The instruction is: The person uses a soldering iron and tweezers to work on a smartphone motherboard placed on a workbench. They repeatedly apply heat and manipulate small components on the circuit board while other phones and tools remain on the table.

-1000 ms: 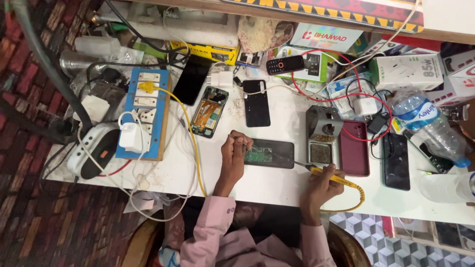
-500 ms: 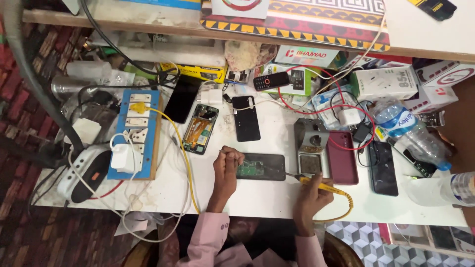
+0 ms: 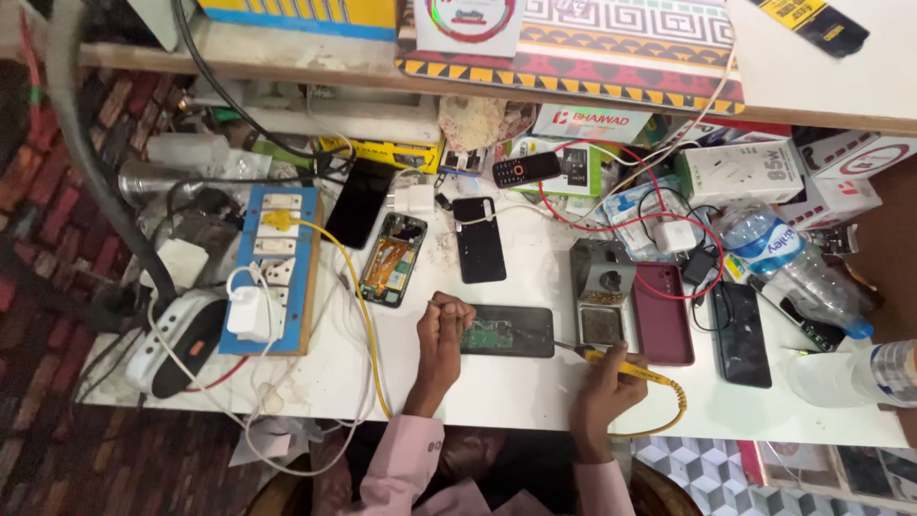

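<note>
Soldering iron [image 3: 626, 365] at opened phone [image 3: 506, 332]

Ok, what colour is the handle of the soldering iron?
Yellow; the soldering iron in the right hand shows best in the head view.

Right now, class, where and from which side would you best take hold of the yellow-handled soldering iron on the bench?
Grip the soldering iron by its yellow handle, from the near edge, as the right hand does. Its thin metal tip points left toward the opened phone, so keep fingers well back from it.
</note>
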